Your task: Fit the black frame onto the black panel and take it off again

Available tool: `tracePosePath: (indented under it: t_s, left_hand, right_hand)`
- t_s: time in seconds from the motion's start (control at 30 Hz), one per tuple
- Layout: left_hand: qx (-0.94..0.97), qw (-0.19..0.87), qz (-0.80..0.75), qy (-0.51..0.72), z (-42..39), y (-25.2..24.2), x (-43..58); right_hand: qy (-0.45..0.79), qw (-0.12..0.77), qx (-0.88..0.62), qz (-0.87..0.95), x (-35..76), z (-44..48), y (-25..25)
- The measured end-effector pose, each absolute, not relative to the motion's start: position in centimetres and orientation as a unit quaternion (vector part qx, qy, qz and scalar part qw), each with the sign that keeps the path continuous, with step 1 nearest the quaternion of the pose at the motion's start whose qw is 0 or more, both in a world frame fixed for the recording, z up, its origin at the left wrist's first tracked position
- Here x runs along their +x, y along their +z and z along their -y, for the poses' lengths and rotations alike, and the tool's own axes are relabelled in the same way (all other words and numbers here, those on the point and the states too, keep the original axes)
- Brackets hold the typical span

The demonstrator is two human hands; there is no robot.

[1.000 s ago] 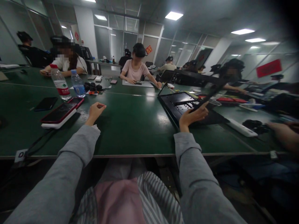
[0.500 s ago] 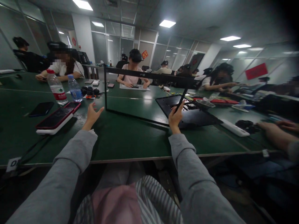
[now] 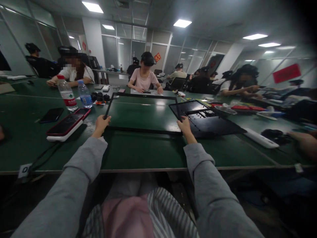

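A thin black screen bezel point(image 3: 146, 130), an open rectangular frame, is held between my two hands just over the green table point(image 3: 143, 152). My left hand point(image 3: 101, 124) is closed on its left side bar. On the right side bar, my right hand point(image 3: 185, 126) grips with the thumb on top. Through the bezel's opening the table surface shows. Beside my right hand lies a black laptop casing point(image 3: 210, 122), opened out flat, with cutouts and small fittings in its far half. The bezel's right side comes close to the casing; whether they touch I cannot tell.
To the left are a red-cased phone point(image 3: 65, 125) on a white block, a dark phone point(image 3: 51, 115), a red-capped bottle point(image 3: 67, 95) and a blue-capped bottle point(image 3: 85, 96). A white power strip point(image 3: 261, 138) lies right of the casing. Other people sit around the table.
My left hand, open and apart before, has taken hold of the bezel's left side. The bezel has tipped from upright to nearly flat and come down toward the table.
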State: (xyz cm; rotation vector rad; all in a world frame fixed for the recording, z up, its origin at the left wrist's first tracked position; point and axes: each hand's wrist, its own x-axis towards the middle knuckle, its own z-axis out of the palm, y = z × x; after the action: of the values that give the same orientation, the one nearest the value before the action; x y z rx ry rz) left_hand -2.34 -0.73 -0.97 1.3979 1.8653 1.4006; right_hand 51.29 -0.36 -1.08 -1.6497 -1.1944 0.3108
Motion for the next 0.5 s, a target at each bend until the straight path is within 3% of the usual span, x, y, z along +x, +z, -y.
tracePosePath:
  t_s: [0.17,0.37,0.5]
  left_hand:
    - [0.555,0.098,-0.739,0.370,0.8,-1.0,-2.7]
    - [0.579,0.063,-0.735,0.348,1.4,-1.1,-2.3]
    - [0.591,0.054,-0.744,0.307,1.3,-1.5,-2.0]
  right_hand:
    - [0.241,0.459,-0.645,0.561,52.4,0.0,-1.8]
    - [0.092,0.404,-0.692,0.591,52.7,-0.1,-2.6]
    - [0.073,0.384,-0.705,0.592,52.5,0.1,-2.8]
